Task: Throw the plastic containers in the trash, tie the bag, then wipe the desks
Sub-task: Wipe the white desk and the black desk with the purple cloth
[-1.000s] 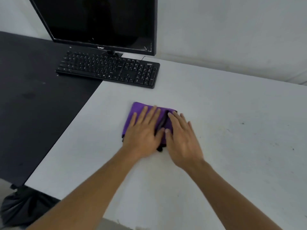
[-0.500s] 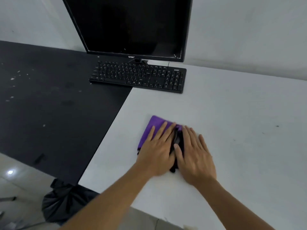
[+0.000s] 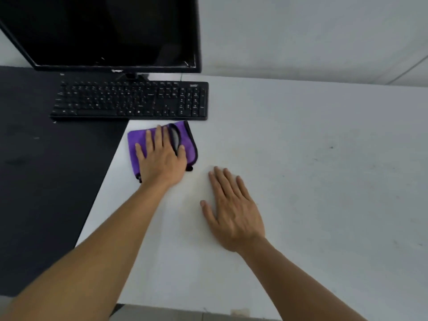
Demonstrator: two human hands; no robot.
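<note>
Lifted off the purple cloth [image 3: 188, 144], the right hand [image 3: 234, 212] is laid flat and empty on the worktop [image 3: 312, 181]; the cloth is pressed under the straight fingers [image 3: 158, 136] of the left hand [image 3: 162, 158], near the keyboard [image 3: 129, 100].

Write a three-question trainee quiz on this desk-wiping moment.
1. True or false: the right hand is off the purple cloth, open over the white desk.
2. Relative to the keyboard, the purple cloth lies: A) on top of it; B) just in front of it; C) behind it.
3. Fill in: the purple cloth is pressed flat by the ___ hand.

Key: 1. True. 2. B. 3. The left hand.
</note>
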